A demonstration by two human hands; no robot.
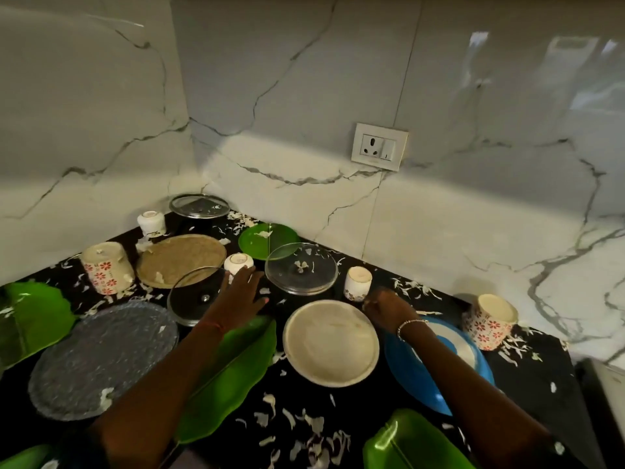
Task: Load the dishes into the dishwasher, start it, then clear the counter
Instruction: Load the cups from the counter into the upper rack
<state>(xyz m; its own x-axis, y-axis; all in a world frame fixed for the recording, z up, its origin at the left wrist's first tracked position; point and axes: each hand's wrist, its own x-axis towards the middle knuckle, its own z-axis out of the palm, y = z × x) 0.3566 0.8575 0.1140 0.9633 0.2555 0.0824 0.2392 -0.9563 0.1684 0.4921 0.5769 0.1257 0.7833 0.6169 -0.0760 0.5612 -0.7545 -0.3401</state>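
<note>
Dishes are spread over a black counter (355, 411) strewn with white shreds: three glass lids, three small white cups (238, 263) upended, two floral tumblers (107, 268), leaf-shaped green plastic plates (230, 374). The left hand (241, 296) is held flat, fingers apart, above one glass lid (192, 294). The right hand (389, 308) is curled closed beside a pale round plate (331, 343); anything pinched cannot be made out.

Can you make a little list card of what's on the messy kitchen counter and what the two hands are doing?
counter: black, strewn with white scraps
cups: upside down, several
glass lids: three
round plates: green, cream, blue, grey glass
leaf plates: green
left hand: open, reaching toward a small cup
right hand: curled, fingers down on the counter
dishwasher: not in view
</note>
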